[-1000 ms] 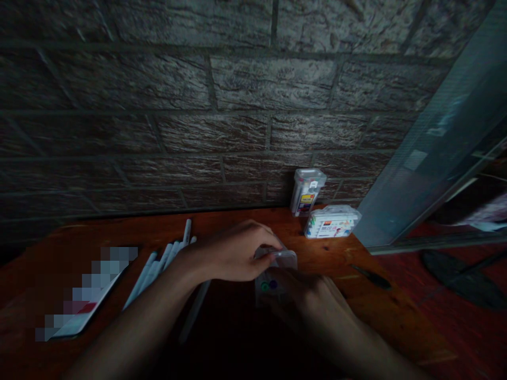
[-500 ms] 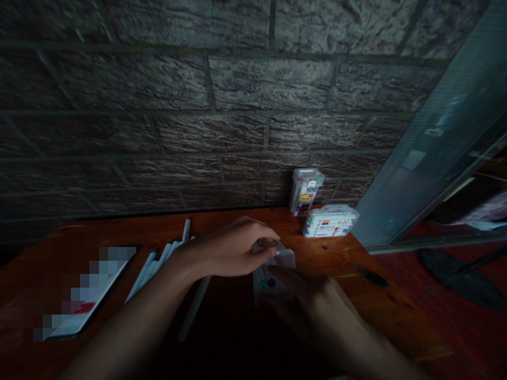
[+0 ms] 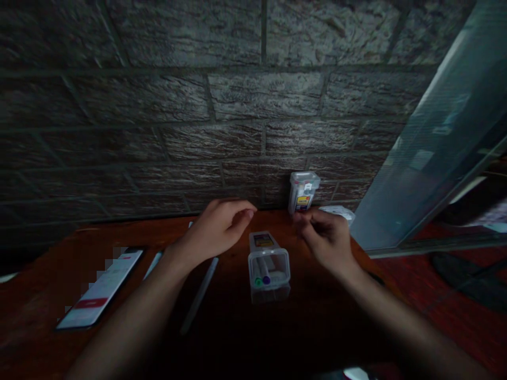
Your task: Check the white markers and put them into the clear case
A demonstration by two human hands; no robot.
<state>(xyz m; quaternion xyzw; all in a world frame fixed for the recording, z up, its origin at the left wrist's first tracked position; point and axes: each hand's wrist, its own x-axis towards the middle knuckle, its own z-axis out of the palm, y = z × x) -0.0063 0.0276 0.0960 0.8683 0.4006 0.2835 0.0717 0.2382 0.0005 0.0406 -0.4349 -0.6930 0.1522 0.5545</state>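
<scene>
A clear plastic box [image 3: 270, 269] lies on its side, its open end toward me. Inside it are a green-ended marker [image 3: 258, 281] and a purple-ended marker [image 3: 266, 279]. Left of the box is my left hand [image 3: 216, 227], apart from it, fingers curled in toward the thumb and nothing seen in them. My right hand [image 3: 327, 237] is raised to the right of the box, its fingertips drawn together; no object shows there. A pale marker [image 3: 201, 295] lies on the table beside my left forearm, which partly hides other pale markers [image 3: 153, 264].
A clear lidded case [image 3: 304, 191] stands upright by the brick wall [image 3: 237, 137]. Another clear case [image 3: 340, 212] is partly hidden behind my right hand. On the left of the wooden table [image 3: 304, 264] lies a phone [image 3: 101, 295]. A glass panel [image 3: 400, 174] borders the right side.
My right hand has left the box's open end and moved up and right. My left hand has come off the box toward the left. The view has shifted slightly.
</scene>
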